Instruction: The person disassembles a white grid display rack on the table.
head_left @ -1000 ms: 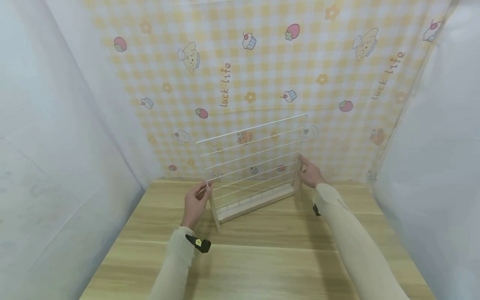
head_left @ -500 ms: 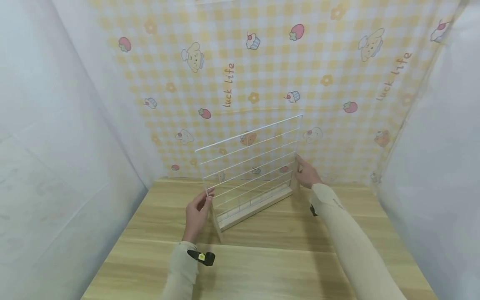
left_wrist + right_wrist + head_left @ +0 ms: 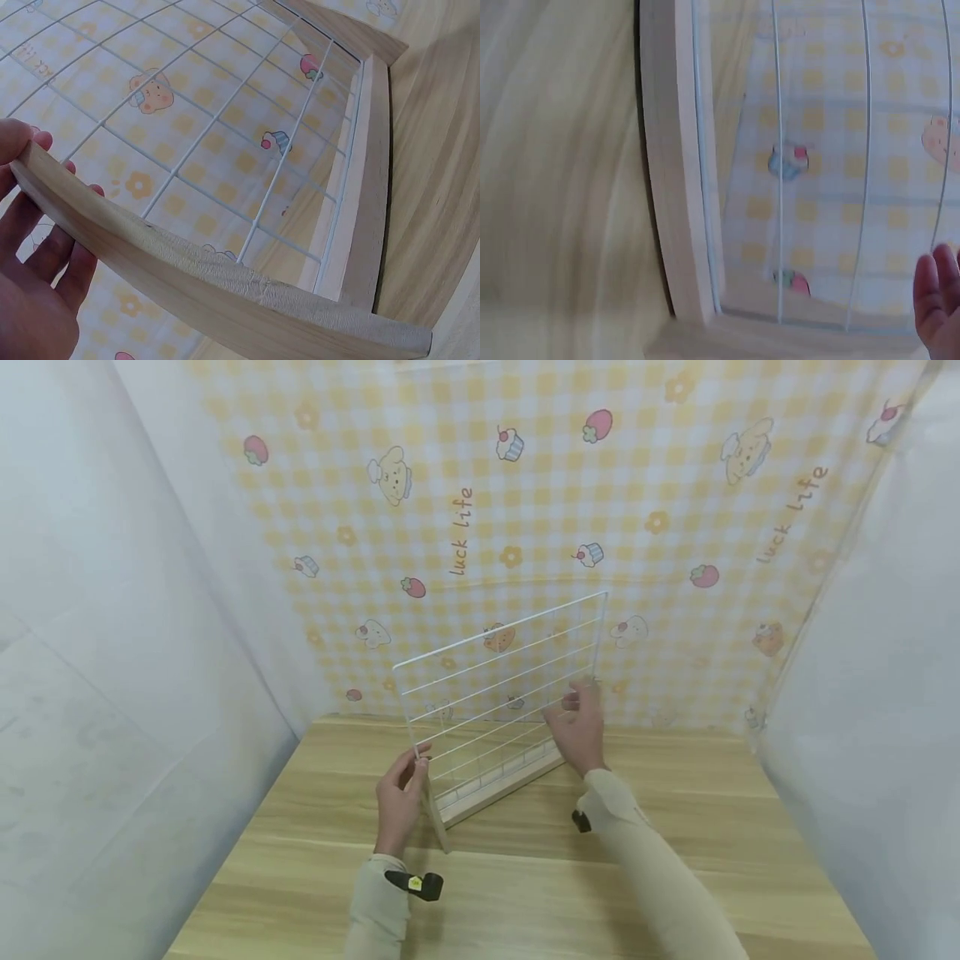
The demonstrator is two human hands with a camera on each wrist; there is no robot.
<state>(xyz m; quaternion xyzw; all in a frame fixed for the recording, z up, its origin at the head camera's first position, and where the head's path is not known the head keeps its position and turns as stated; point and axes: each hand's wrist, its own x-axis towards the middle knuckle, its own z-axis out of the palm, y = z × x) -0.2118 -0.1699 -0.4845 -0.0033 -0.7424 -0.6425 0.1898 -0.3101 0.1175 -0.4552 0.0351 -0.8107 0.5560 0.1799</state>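
Rack [image 3: 501, 792], one of it, stands in the head view: a single white wire grid [image 3: 498, 631] on wooden parts, set askew across one wood-grain tabletop [image 3: 540, 893], left end nearer the person. Two hands are at it. The left hand [image 3: 400, 797] pinches the left end; the right hand [image 3: 581, 727], blurred, is close to the right end, its fingers seemingly loose and gripping nothing. Tabletop spreads before the rack to the bottom edge and sideways toward two white walls [image 3: 112, 652]; one checked cloth [image 3: 517, 510] rises behind.

From the left wrist, two wooden side pieces [image 3: 187, 262] and one base bar [image 3: 369, 180] border the grid, with tabletop beyond the bar. The left thumb lies over the near piece's tip, fingers underneath.

From the right wrist, tabletop runs along the bar's outer edge. Fingers [image 3: 928, 289] show at the right edge, extended; whether they touch the wires I cannot tell.
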